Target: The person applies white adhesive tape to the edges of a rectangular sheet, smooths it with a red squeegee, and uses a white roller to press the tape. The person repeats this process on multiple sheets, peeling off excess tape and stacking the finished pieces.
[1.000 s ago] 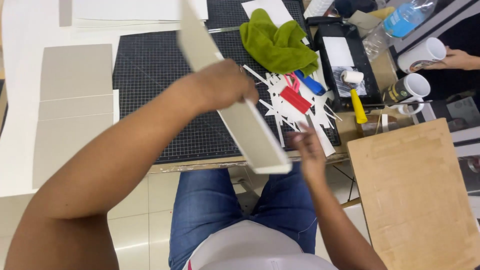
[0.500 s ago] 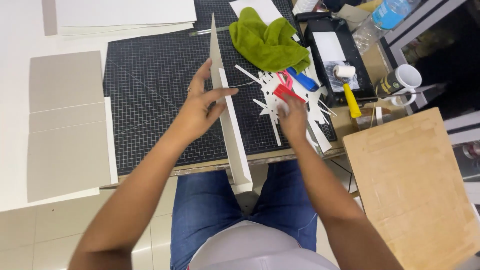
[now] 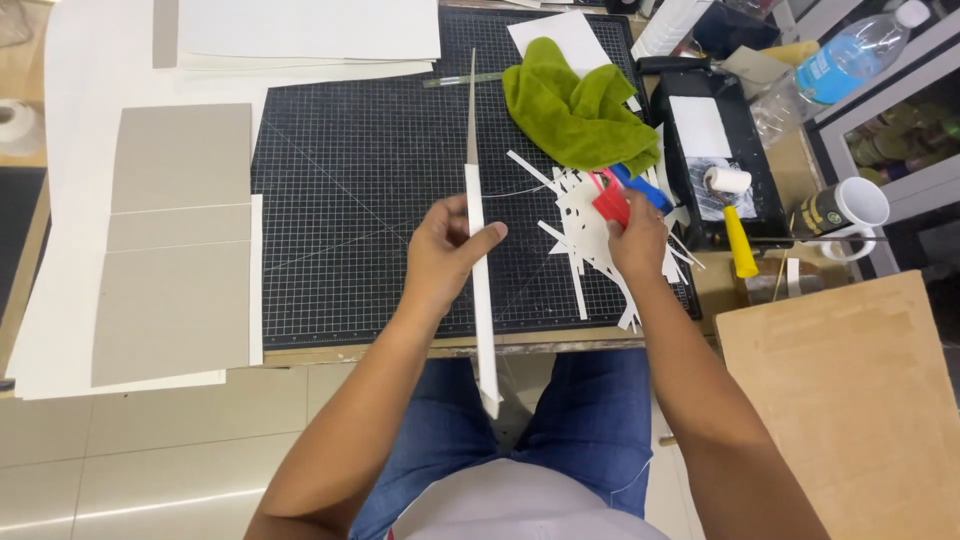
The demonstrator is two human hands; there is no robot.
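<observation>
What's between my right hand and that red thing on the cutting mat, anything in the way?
Nothing visible. The right hand is already on the red piece, fingers touching it among the white paper strips. The left hand holds the board upright, off to the side.

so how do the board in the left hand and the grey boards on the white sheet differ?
The held board stands on edge, gripped by the left hand; the grey boards lie flat, untouched. The held board crosses the cutting mat; the grey boards lie beside it. Both look like flat card.
</observation>
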